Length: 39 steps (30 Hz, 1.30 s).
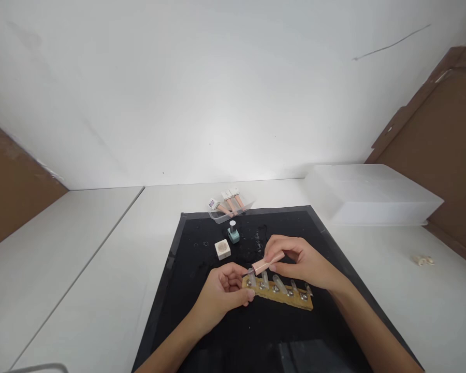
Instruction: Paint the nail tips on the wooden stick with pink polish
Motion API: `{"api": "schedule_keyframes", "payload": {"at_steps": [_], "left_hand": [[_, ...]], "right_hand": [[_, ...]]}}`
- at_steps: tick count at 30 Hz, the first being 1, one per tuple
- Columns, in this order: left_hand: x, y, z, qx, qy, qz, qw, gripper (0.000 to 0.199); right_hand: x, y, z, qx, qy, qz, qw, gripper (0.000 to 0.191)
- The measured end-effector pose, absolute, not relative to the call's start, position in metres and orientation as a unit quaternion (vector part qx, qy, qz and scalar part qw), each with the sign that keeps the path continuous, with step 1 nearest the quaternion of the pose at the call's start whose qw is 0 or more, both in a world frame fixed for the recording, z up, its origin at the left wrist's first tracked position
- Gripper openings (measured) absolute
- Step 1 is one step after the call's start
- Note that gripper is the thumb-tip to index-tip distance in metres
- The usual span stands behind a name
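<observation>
The right grip is clamped on the pink brush, its bristle end at the leftmost nail tip; the left grip pinches that end of the board, over the black mat. Beyond stand the white block, teal bottle, then tray; the clear box sits right, on the bench.

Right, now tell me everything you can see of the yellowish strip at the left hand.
The yellowish-brown strip is long and narrow, with uneven edges; its material is unclear. Five shiny, metal-looking pieces run along it in a row, with clear tips rising from them. It slants down to the right over the black mat. The left hand pinches its left end.
</observation>
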<state>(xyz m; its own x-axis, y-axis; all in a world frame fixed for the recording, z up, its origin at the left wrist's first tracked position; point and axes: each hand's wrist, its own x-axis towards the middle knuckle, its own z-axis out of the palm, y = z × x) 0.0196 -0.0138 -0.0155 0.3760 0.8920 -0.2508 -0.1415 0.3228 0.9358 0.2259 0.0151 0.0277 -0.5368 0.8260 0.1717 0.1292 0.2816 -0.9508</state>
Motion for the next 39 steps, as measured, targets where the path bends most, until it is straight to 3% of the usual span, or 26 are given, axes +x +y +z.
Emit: {"api": "schedule_keyframes", "payload": {"at_steps": [39], "left_hand": [[0.0200, -0.0164, -0.0100, 0.428, 0.408, 0.381, 0.711, 0.031]], "right_hand": [[0.2313, 0.0147, 0.0186, -0.257, -0.718, 0.486, 0.426, 0.024]]}}
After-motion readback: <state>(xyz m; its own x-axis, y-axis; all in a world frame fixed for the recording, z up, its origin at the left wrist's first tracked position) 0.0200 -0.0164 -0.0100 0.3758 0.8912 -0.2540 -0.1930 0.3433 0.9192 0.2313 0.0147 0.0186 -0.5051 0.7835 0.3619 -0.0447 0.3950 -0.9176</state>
